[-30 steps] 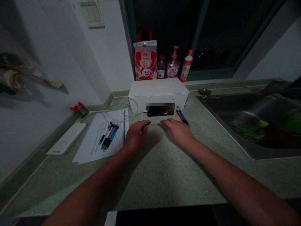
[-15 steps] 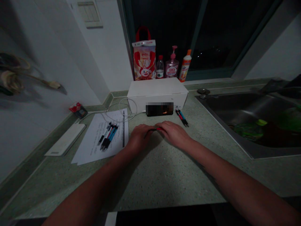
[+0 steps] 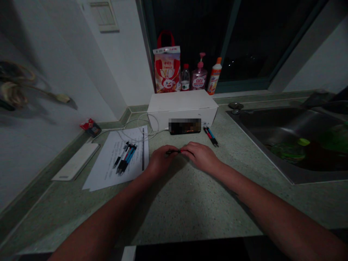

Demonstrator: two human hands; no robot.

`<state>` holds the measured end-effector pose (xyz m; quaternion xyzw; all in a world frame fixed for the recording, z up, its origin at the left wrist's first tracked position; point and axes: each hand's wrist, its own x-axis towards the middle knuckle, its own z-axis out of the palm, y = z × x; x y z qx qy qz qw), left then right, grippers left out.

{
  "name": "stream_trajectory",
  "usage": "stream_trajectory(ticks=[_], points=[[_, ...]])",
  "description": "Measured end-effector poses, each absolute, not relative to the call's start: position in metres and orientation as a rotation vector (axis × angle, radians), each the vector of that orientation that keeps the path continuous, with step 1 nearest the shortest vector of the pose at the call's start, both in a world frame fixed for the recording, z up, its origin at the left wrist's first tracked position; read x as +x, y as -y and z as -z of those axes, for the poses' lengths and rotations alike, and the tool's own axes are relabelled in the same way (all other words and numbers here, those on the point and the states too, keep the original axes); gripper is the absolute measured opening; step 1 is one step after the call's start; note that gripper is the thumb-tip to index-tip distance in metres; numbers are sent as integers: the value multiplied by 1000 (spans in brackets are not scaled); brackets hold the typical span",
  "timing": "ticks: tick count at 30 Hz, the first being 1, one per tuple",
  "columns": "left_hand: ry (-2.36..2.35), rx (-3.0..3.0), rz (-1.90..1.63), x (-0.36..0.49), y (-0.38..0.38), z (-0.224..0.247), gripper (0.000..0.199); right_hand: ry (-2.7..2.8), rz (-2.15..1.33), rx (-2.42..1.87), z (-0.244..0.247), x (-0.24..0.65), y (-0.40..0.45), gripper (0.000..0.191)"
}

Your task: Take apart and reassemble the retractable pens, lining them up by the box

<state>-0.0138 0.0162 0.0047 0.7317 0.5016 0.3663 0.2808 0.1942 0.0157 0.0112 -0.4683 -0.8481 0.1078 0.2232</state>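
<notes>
Both my hands meet over the middle of the counter, fingers closed around a slim black-and-red pen. My left hand pinches its black end. The red part sits between the fingertips of my right hand. Whether the pen is whole or in two pieces I cannot tell, as the fingers cover much of it. Beyond my right hand, a few pens with blue and red barrels lie side by side. To the left, several more pens rest on printed paper sheets.
A white box stands at the back, with a dark phone propped against its front. A white cable loops leftward. Bottles and a red bag stand behind. At right is a metal sink; a white slab lies left.
The pen has turned slightly between my fingers, and more black shows by the left fingertips. My right hand has dropped a little. The counter things stay where they were.
</notes>
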Motion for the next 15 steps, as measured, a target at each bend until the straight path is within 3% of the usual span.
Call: stream_trajectory(ticks=[15], points=[[-1241, 1991, -1061, -14, -16, -2, 15, 2306, -458, -1330, -11, 192, -16, 25]])
